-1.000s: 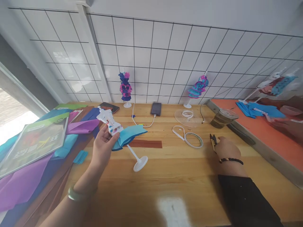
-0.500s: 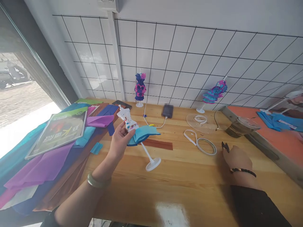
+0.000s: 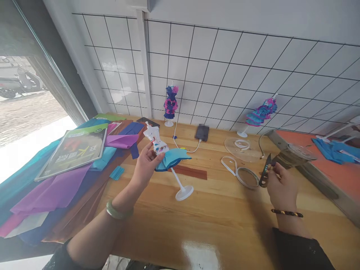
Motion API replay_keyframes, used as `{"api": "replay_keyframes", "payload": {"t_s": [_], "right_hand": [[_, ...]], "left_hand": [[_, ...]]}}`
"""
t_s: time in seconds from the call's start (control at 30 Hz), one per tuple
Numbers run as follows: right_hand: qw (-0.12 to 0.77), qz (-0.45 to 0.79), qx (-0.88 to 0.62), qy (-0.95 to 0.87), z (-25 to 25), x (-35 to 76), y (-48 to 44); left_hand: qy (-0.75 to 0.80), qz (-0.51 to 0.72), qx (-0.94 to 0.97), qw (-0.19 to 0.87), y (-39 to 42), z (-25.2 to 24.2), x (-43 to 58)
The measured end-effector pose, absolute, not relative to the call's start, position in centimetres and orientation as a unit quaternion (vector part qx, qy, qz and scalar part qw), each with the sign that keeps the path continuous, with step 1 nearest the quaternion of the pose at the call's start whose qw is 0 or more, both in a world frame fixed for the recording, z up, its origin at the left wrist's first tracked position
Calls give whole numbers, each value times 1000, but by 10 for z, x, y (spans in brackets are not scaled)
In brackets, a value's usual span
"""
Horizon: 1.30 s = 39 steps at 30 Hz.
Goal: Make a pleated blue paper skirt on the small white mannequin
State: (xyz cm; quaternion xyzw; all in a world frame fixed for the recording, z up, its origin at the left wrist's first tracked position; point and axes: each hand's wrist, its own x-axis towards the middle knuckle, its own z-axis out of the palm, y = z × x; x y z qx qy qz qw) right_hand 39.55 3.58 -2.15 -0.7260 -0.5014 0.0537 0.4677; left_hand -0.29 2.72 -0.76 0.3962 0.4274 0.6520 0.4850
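Note:
My left hand (image 3: 146, 165) grips a small white dress form (image 3: 153, 135) at its waist, fingers closed around it. A pleated light-blue skirt (image 3: 176, 157), apparently of crepe paper, flares from the form's lower half. Its stand tilts, with the round white base (image 3: 184, 192) at the lower right. In my right hand (image 3: 282, 185), raised over the table's right side, is a pair of black thread snips (image 3: 266, 171), pinched between thumb and fingers. Just left of the snips lies a roll of double-sided tape (image 3: 247, 177). A brown strip (image 3: 191, 172) lies behind the stand.
Coloured sheets (image 3: 53, 191) and a booklet (image 3: 74, 148) cover the left side. Two dressed miniature forms, one navy and pink (image 3: 171, 103), one turquoise and pink (image 3: 261, 112), stand by the tiled wall. A lidded cup (image 3: 294, 155) is at the right, near an orange surface (image 3: 312, 153).
My right hand has lifted the snips up from the tabletop, and they now point upward. The left hand keeps the dress form almost still. The whole view has shifted slightly.

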Motion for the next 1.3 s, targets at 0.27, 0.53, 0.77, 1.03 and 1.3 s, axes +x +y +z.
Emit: {"api": "replay_keyframes", "payload": {"t_s": [0.27,0.53,0.77,1.03,1.3], "right_hand": [[455,560,-481,-498,-4,242,-3],[281,734,-372,-494,19,191,-17],[275,748,-359,-486,25,182,-8],[280,765,-348,-465,24,180,-5],[292,778,-326,-450,20,181,-4]], "left_hand": [[432,656,398,473,25,-3,-2],[445,664,383,462,28,-5,-5],[452,665,407,433,26,1,-6],[454,661,423,421,21,3,-4],[448,647,468,402,18,2,0]]}}
